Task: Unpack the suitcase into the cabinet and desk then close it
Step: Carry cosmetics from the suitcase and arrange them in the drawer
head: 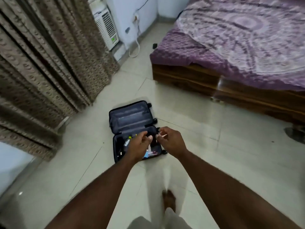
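Dark suitcase point(132, 123) open on floor

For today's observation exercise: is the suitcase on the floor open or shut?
Open. The suitcase lies flat, both halves spread; the far half looks empty, the near half holds items.

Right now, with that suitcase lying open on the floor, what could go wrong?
1. The suitcase lies open in the walkway ahead of the bare foot; stepping forward could mean tripping on it.
2. Small loose items fill the near half; both hands, left hand and right hand, reach in together, so something may get dropped.
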